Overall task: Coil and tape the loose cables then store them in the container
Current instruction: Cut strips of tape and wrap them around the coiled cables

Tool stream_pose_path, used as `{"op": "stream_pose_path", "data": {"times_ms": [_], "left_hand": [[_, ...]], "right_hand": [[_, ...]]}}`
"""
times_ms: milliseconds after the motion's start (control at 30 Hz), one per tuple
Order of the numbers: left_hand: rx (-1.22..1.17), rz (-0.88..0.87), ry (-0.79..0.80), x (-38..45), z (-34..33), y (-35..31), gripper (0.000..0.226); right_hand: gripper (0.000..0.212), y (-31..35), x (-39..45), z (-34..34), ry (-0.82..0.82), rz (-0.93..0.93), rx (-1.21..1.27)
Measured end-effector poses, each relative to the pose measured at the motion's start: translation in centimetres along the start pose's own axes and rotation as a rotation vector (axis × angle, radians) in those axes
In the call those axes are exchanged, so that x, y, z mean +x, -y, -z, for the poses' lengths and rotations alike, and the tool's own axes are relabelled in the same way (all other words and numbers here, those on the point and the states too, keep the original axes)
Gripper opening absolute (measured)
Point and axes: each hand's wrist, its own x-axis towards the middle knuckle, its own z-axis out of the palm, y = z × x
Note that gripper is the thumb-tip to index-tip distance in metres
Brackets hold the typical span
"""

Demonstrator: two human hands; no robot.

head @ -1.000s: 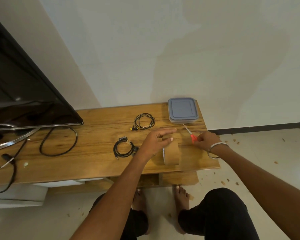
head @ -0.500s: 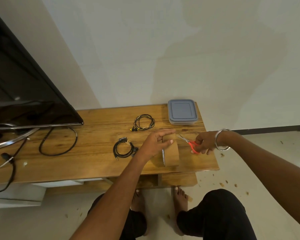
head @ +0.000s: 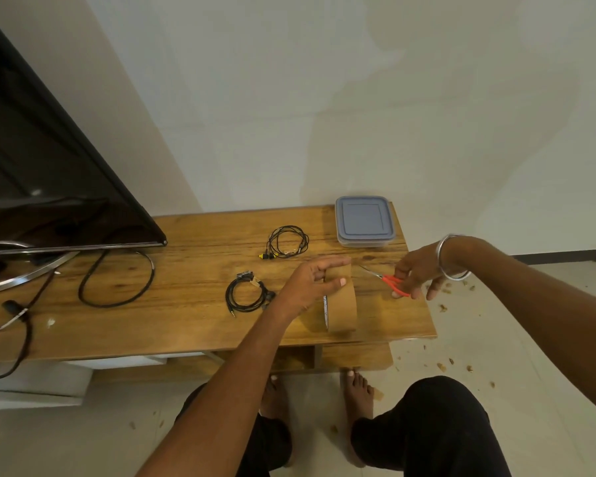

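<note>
Wooden table (head: 186, 315) before you: your left hand (head: 310, 284) grips the upright tape roll (head: 341, 311) near its right edge; your right hand (head: 417, 273) holds red scissors (head: 393, 282). Two coiled cables (head: 248, 294) lie left; the lidded container (head: 363, 220) sits far right.

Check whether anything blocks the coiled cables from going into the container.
Yes: the container has its grey lid on, so neither the thicker coiled cable nor the thin earphone coil can go in until it is opened. The tabletop between them shows nothing else in the way.
</note>
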Motion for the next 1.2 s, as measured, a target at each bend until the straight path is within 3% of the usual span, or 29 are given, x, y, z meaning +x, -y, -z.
{"op": "stream_pose_path", "data": {"times_ms": [333,700,933,1200], "left_hand": [[-0.014,0.009,0.023,-0.1,0.1,0.0,0.042],[0.012,-0.01,0.06,0.1,0.3,-0.1,0.041],[0.018,-0.009,0.066,0.2,0.3,-0.1,0.041],[0.024,0.007,0.068,0.2,0.3,0.2,0.042]], "right_hand": [[0.021,1.8,1.0,0.1,0.037,0.028,-0.057],[0.031,2.5,1.1,1.0,0.002,0.06,-0.164],[0.011,2.5,2.0,1.4,-0.032,0.095,-0.252],[0.006,2.0,2.6,1.5,-0.075,0.131,-0.3]]}}
